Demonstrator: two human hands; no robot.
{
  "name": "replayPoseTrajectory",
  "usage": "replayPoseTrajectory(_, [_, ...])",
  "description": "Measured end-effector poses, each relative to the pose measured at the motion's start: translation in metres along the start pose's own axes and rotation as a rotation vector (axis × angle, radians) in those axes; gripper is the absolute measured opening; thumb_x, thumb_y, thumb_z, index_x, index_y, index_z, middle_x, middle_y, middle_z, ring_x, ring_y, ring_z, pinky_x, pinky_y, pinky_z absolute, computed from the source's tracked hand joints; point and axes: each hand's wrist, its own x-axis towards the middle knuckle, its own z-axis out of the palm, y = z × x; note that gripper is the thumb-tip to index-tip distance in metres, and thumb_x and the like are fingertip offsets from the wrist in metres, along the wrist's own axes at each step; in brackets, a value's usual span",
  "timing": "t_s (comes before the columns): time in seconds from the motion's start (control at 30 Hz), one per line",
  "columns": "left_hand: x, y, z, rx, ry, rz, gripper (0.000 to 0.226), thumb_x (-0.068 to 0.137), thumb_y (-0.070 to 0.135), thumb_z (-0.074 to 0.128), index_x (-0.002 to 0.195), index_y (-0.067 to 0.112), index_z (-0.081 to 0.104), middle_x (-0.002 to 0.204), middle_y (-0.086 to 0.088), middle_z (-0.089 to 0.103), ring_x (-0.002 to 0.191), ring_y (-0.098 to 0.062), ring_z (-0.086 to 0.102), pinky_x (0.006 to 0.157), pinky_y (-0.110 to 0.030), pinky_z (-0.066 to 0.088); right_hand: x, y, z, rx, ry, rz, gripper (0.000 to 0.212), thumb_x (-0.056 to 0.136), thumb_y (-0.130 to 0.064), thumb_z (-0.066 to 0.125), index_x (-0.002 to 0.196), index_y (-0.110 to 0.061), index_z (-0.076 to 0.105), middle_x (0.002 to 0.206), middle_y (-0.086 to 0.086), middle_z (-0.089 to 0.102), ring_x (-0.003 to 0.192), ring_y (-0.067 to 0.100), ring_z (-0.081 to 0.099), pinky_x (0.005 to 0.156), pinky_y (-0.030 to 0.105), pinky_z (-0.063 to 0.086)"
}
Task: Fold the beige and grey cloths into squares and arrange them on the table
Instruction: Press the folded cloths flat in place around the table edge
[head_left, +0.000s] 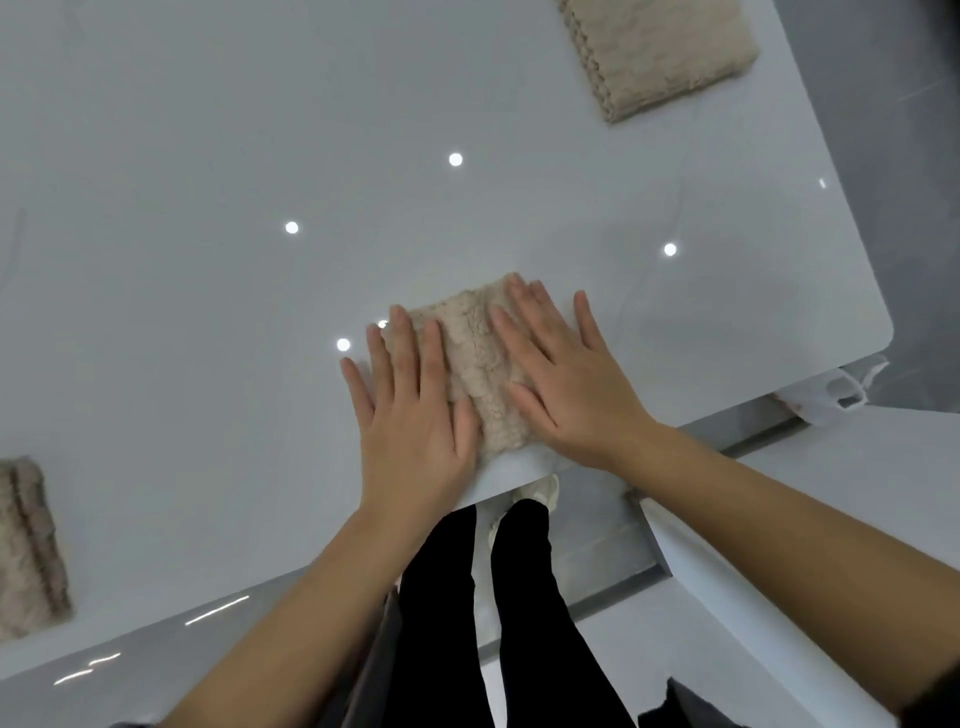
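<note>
A folded beige cloth (475, 358) lies near the front edge of the glossy white table (208, 260). My left hand (415, 410) presses flat on its left side, fingers straight. My right hand (561, 369) presses flat on its right side, fingers spread. A second folded beige cloth (660, 52) lies at the far right of the table. A third folded cloth (28, 551), beige-grey, sits at the left edge of the view.
The table's rounded right corner (878, 332) is close to the right hand. Below the front edge are the person's black trousers (519, 597) and a white shoe (543, 491). A white ledge (779, 571) runs along the lower right.
</note>
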Motion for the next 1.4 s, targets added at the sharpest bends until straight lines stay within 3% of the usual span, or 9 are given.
replayPoseTrajectory(0.13, [0.047,-0.030,-0.045,-0.044,-0.002,0.281,0.063,0.099,0.035,0.026,0.155,0.011,0.009,0.162,-0.013,0.000,0.150,-0.031,-0.005,0.120,-0.048,-0.005,-0.013,0.021,-0.025,-0.134,0.034,-0.359,0.055,0.101,-0.027,0.039,0.151,-0.009,0.026,0.158,0.015,0.019,0.147,0.031,0.020,0.116,0.061,0.014])
replayPoseTrajectory(0.23, [0.100,-0.029,-0.059,0.043,-0.091,0.665,0.055,0.103,0.034,0.025,0.154,0.016,0.018,0.162,-0.011,0.009,0.150,-0.029,0.003,0.121,-0.048,0.004,-0.010,0.013,-0.023,-0.111,-0.047,-0.774,0.045,0.102,-0.019,0.039,0.147,-0.012,0.041,0.155,0.008,0.032,0.145,0.024,0.028,0.116,0.057,0.020])
replayPoseTrajectory(0.33, [0.136,-0.014,-0.049,0.135,-0.235,1.016,0.052,0.104,0.036,0.023,0.154,0.020,0.024,0.162,-0.009,0.012,0.150,-0.027,0.007,0.121,-0.048,0.006,-0.001,0.005,-0.006,-0.106,-0.127,-1.011,0.046,0.102,-0.010,0.039,0.148,-0.014,0.039,0.156,0.002,0.034,0.145,0.019,0.027,0.119,0.050,0.018])
replayPoseTrajectory(0.4, [0.149,-0.012,-0.038,0.185,-0.314,1.117,0.052,0.104,0.039,0.020,0.154,0.023,0.023,0.162,-0.008,0.012,0.150,-0.024,0.007,0.121,-0.050,0.007,0.006,0.003,0.005,-0.136,-0.148,-1.084,0.050,0.100,-0.006,0.045,0.149,-0.014,0.038,0.156,0.002,0.033,0.145,0.020,0.028,0.119,0.048,0.017])
replayPoseTrajectory(0.53, [0.151,-0.019,-0.022,0.213,-0.347,1.086,0.053,0.105,0.040,0.016,0.155,0.024,0.019,0.163,-0.003,0.012,0.150,-0.020,0.007,0.119,-0.055,0.005,0.024,0.009,0.012,-0.146,-0.183,-1.140,0.046,0.101,-0.009,0.044,0.147,-0.012,0.041,0.155,0.004,0.035,0.144,0.022,0.031,0.119,0.049,0.016])
replayPoseTrajectory(0.93, [0.142,-0.017,-0.018,0.193,-0.294,1.074,0.054,0.104,0.040,0.017,0.155,0.021,0.020,0.162,-0.005,0.014,0.150,-0.023,0.009,0.120,-0.055,0.003,0.029,0.004,0.005,-0.046,-0.182,-1.048,0.045,0.100,-0.003,0.043,0.145,-0.010,0.044,0.153,0.007,0.038,0.144,0.025,0.031,0.118,0.049,0.021])
replayPoseTrajectory(1.13, [0.077,-0.027,-0.041,-0.033,-0.058,0.525,0.059,0.101,0.028,0.029,0.154,0.006,0.017,0.162,-0.014,0.008,0.150,-0.026,0.004,0.122,-0.045,0.002,-0.006,0.010,-0.030,0.042,0.007,-0.506,0.047,0.086,-0.004,0.053,0.133,-0.007,0.058,0.149,0.014,0.042,0.142,0.033,0.033,0.114,0.055,0.028])
replayPoseTrajectory(1.3, [0.008,-0.007,-0.016,0.029,-0.008,0.277,0.065,0.097,0.031,0.029,0.153,0.001,0.013,0.161,-0.016,0.005,0.150,-0.030,0.003,0.121,-0.049,0.005,-0.006,-0.008,-0.017,-0.136,-0.032,-0.085,0.061,0.098,-0.030,0.035,0.152,-0.004,0.023,0.161,0.012,0.016,0.150,0.028,0.010,0.118,0.058,0.012])
replayPoseTrajectory(1.4, [-0.001,-0.002,0.001,0.124,-0.039,0.206,0.067,0.097,0.036,0.028,0.152,0.000,0.014,0.161,-0.018,0.010,0.150,-0.030,0.006,0.120,-0.052,0.012,-0.003,-0.015,-0.003,-0.158,-0.073,-0.043,0.064,0.099,-0.038,0.029,0.153,-0.005,0.019,0.162,0.010,0.012,0.150,0.026,0.005,0.118,0.057,0.009])
